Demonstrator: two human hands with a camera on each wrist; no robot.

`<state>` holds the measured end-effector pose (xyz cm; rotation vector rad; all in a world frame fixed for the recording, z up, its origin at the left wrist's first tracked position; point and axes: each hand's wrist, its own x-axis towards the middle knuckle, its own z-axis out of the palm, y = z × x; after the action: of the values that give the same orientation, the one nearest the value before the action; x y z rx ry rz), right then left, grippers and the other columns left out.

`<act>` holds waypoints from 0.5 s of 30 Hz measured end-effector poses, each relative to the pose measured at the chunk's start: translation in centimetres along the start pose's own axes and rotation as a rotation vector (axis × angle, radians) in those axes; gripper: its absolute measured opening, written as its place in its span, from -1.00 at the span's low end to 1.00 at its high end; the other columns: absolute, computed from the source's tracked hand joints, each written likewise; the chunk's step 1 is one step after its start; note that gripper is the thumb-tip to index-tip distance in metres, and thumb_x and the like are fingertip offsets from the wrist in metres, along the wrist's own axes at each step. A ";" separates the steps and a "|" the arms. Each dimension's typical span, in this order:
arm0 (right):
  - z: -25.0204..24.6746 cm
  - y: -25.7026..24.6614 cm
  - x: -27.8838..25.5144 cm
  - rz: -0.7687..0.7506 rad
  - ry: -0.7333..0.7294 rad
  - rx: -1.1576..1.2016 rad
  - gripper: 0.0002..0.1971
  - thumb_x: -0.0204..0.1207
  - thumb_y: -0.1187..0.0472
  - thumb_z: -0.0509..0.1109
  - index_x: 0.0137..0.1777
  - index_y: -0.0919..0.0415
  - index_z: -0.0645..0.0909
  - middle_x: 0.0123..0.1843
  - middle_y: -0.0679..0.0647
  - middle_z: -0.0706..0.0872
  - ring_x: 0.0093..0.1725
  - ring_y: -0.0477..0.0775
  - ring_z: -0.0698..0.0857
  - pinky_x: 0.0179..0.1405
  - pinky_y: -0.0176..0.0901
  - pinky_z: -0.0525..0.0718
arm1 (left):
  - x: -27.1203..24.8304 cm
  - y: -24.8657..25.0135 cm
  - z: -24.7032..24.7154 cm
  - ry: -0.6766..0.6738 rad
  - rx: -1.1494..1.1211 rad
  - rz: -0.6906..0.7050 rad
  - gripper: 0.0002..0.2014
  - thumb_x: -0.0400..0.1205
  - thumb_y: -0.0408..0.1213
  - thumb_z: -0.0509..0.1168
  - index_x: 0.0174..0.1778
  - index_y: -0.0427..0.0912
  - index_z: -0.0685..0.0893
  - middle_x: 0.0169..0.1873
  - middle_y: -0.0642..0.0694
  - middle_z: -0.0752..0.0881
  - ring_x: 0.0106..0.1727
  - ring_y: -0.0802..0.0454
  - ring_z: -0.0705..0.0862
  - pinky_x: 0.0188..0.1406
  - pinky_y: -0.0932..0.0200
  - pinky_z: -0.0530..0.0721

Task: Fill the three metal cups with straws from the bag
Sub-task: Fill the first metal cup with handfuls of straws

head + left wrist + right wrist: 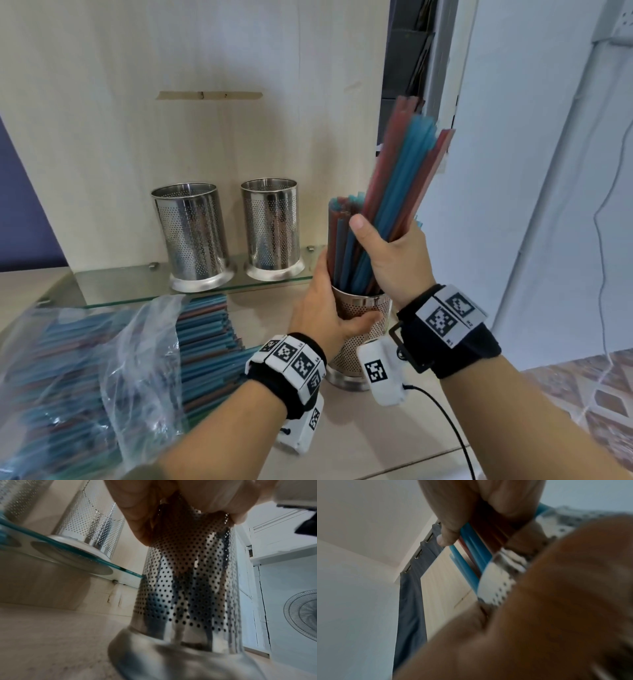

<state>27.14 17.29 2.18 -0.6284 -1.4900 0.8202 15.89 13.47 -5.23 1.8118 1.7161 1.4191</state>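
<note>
Seen from the head view, the near metal cup (pixel 363 329) at 5 o'clock on the surface (pixel 359 442) is clasped by the left hand (pixel 329 308), while a bundle of straws (pixel 397 185) standing in it is gripped by the right hand (pixel 390 260); two empty cups (pixel 233 233) stand on a glass shelf (pixel 120 284) at 11 o'clock, the bag (pixel 102 363) at 8 o'clock

From the left wrist, fingers (pixel 137 513) are wrapped round the perforated wall (pixel 188 588)

From the right wrist, blue and red straws (pixel 471 550) are held by curled fingers (pixel 447 520)
</note>
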 end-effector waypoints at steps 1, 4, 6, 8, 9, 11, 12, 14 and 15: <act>0.2 0.4 -0.3 0.020 -0.015 -0.021 -0.51 0.40 -0.07 0.55 0.28 0.14 0.65 0.08 -0.05 0.81 0.07 -0.14 0.78 0.14 -0.04 0.77 | 0.0 0.1 0.0 -0.004 0.004 -0.001 0.15 0.27 0.09 0.62 0.63 0.23 -0.03 0.30 0.18 0.61 0.27 0.19 0.61 0.16 0.29 0.53; 0.6 1.3 -0.9 0.037 -0.036 -0.072 -0.28 0.30 -0.15 0.60 0.41 0.09 0.48 0.20 -0.08 0.75 0.17 -0.14 0.74 0.21 0.00 0.74 | 0.0 0.2 -0.1 -0.021 0.016 -0.013 0.18 0.30 0.05 0.61 0.66 0.18 -0.10 0.33 0.20 0.56 0.28 0.21 0.57 0.10 0.38 0.44; 0.6 1.4 -1.0 0.005 -0.031 -0.054 -0.19 0.32 -0.05 0.64 0.49 0.05 0.31 0.29 -0.04 0.67 0.25 -0.10 0.70 0.25 0.08 0.72 | 0.0 0.2 -0.1 -0.021 0.016 -0.022 0.17 0.32 0.02 0.61 0.65 0.23 -0.12 0.23 0.26 0.54 0.22 0.26 0.56 0.08 0.39 0.43; 0.7 1.1 -1.0 -0.064 -0.040 -0.053 -0.03 0.33 0.03 0.63 0.62 -0.05 0.08 0.44 0.02 0.52 0.38 -0.03 0.63 0.31 0.14 0.67 | 0.0 0.5 -0.2 -0.027 -0.001 -0.046 0.16 0.35 -0.06 0.61 0.61 0.36 -0.15 0.15 0.29 0.52 0.13 0.31 0.54 0.07 0.41 0.41; 0.8 0.9 -1.0 -0.100 -0.050 -0.058 0.03 0.36 0.07 0.62 0.66 -0.10 -0.04 0.50 0.05 0.46 0.43 -0.01 0.59 0.34 0.14 0.65 | 0.0 0.6 -0.2 -0.032 -0.009 -0.055 0.15 0.35 -0.10 0.60 0.59 0.39 -0.15 0.13 0.29 0.53 0.11 0.32 0.53 0.07 0.43 0.40; 0.7 0.0 -0.9 -0.161 -0.056 -0.083 0.06 0.44 0.14 0.56 0.70 -0.10 -0.19 0.59 0.02 0.34 0.53 -0.04 0.47 0.46 0.10 0.56 | 0.0 0.6 -0.2 -0.032 -0.018 -0.058 0.14 0.33 -0.12 0.62 0.62 0.34 -0.07 0.10 0.32 0.55 0.11 0.33 0.55 0.05 0.46 0.41; 0.5 -0.6 -0.7 -0.194 -0.047 -0.116 0.06 0.47 0.14 0.53 0.71 -0.04 -0.22 0.63 -0.07 0.26 0.59 -0.12 0.36 0.55 0.03 0.45 | 0.1 0.5 -0.2 -0.024 -0.020 -0.055 0.12 0.31 -0.10 0.63 0.62 0.31 -0.01 0.10 0.34 0.57 0.12 0.33 0.57 0.04 0.47 0.43; -0.2 -2.0 0.1 -0.269 -0.023 -0.217 0.05 0.49 0.11 0.52 0.72 0.08 -0.23 0.60 -0.27 0.12 0.61 -0.35 0.12 0.63 -0.20 0.21 | 0.1 0.4 0.0 -0.014 -0.017 -0.047 0.09 0.27 -0.05 0.65 0.58 0.29 0.06 0.14 0.29 0.63 0.15 0.27 0.61 0.13 0.38 0.50; -0.8 -2.8 0.6 -0.309 -0.020 -0.274 0.05 0.48 0.10 0.53 0.72 0.14 -0.20 0.59 -0.26 0.09 0.60 -0.38 0.07 0.63 -0.28 0.13 | 0.1 0.3 0.0 -0.013 -0.014 -0.045 0.09 0.26 -0.03 0.65 0.57 0.29 0.07 0.17 0.25 0.65 0.18 0.23 0.61 0.21 0.30 0.52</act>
<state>28.08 16.20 4.73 -0.5719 -1.6813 0.3893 16.05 13.47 -4.92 1.7601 1.7246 1.3953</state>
